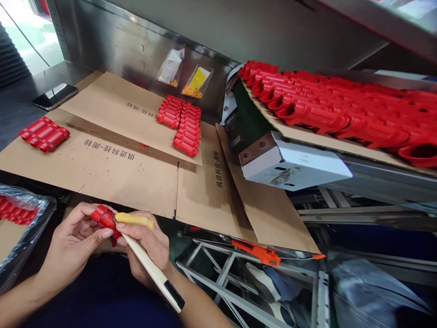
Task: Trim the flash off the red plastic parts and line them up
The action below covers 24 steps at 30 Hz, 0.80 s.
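Note:
My left hand (77,237) is closed around a small red plastic part (104,217), gripping it between thumb and fingers near my body. Close against it, my right hand (150,241) grips a long cream-handled tool (146,263) with a black section near its end. The tool's working tip is hidden behind the fingers and the part. A yellow finger cover (134,220) sits on one finger of my right hand. Just beyond my hands lies a cardboard sheet (102,171) with a short row of red parts (45,134) on its left side.
More red parts (187,130) stand in rows on the upper cardboard. At right, a raised conveyor carries many red tubular parts (307,100). A phone (55,96) lies at left; two small bags (198,82) rest against the metal wall. An orange-handled tool (257,252) hangs by the front edge.

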Motion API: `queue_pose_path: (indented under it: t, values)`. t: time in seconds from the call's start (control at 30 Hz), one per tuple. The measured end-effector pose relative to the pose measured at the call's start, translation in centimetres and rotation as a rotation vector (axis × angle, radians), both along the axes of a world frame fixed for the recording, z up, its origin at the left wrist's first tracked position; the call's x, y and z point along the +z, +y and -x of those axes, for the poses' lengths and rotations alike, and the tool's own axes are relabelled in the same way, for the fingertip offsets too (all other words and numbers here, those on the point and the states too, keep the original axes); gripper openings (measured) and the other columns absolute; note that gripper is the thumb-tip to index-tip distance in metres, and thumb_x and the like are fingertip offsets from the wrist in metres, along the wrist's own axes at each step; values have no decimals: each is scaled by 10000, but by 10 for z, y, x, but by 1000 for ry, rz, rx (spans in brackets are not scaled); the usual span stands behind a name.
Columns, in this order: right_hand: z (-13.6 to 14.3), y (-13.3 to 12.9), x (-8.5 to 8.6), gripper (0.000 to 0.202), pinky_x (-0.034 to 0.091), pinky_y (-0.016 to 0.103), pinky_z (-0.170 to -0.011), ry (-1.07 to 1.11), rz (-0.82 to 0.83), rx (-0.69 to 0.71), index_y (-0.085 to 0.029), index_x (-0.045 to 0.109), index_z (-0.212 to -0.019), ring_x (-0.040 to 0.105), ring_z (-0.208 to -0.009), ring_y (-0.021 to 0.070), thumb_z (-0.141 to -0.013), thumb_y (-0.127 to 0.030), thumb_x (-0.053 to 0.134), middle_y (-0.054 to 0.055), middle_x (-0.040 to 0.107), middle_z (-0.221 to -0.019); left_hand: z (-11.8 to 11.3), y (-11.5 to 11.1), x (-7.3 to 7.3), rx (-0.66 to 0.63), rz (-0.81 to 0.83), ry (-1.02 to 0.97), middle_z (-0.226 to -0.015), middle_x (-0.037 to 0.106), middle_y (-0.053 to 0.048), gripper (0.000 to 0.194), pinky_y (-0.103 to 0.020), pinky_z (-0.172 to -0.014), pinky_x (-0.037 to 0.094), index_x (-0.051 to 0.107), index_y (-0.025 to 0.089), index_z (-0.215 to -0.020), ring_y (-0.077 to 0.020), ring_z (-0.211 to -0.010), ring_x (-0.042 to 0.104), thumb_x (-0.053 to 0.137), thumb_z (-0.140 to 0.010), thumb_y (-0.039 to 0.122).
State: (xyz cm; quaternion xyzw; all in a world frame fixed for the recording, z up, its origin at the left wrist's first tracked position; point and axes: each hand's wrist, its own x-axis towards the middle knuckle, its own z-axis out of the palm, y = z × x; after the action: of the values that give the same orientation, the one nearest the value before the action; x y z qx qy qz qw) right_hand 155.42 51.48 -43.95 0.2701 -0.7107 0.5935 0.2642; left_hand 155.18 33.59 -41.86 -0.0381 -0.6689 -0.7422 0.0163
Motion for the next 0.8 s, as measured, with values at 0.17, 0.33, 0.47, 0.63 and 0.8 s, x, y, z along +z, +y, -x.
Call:
queue_pose_path:
  t: [0.17,0.33,0.47,0.63,0.8]
  values:
    - [-5,-1,1,295,671,415,-920,-26,-21,-40,-204,700,-1241,759,-1073,250,-996,-52,636,119,795,-1116,-3,-2,-5,11,2,-24,-1008,802,-24,140,-174,-891,625,769,251,-995,-152,-942,780,881,-913,227]
    - [-8,4,4,221,668,425,-936,-95,-25,19,-216,697,-1253,767,-1096,252,-1049,-148,648,116,799,-1157,-3,-2,-5,15,-2,-16,-1021,802,-44,145,-191,-898,627,764,232,-984,-169,-937,786,887,-911,254]
    - [-9,9,2,163,673,401,-917,-152,44,-12,-226,729,-1220,779,-1075,243,-1063,-238,687,115,802,-1159,-2,-3,-5,-3,-74,-65,-1006,795,-50,213,-239,-845,654,737,244,-1050,-185,-890,783,894,-908,260]
    - [-1,24,6,163,645,292,-660,-380,135,-145,-209,743,-1127,727,-692,156,-1095,-318,626,71,755,-918,-2,-9,-4,-163,-353,-391,-1201,779,-101,370,-295,-740,665,696,320,-1308,-214,-836,774,831,-965,346]
    - [14,28,12,368,437,184,-448,-859,119,234,-172,728,-930,518,-481,84,-980,-535,757,-35,594,-624,-2,-13,-4,-272,-399,-599,-1286,762,-191,445,-237,-701,621,814,220,-1308,-203,-822,731,819,-953,487]
